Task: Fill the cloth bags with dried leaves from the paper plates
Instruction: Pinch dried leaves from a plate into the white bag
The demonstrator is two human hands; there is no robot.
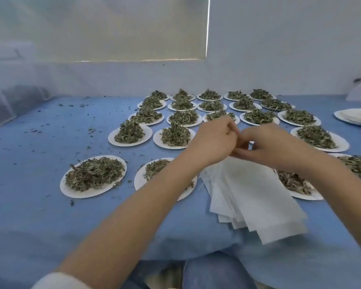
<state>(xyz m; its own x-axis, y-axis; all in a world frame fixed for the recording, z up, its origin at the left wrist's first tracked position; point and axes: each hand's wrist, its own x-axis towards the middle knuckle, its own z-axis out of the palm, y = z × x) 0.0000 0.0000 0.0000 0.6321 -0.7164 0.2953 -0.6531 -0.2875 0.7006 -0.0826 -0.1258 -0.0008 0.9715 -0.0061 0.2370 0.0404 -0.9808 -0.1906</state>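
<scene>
A fanned stack of white cloth bags hangs in front of me over the blue sheet. My right hand grips the stack at its top edge. My left hand meets it there, fingertips pinching the same top edge. Several white paper plates heaped with dried green leaves cover the sheet: one at the near left, one partly under my left forearm, one behind the bags at the right, and rows further back.
A stack of bare paper plates lies at the far right. Loose leaf crumbs are scattered over the blue sheet at the left. White netting hangs at the far left. A white wall closes the back.
</scene>
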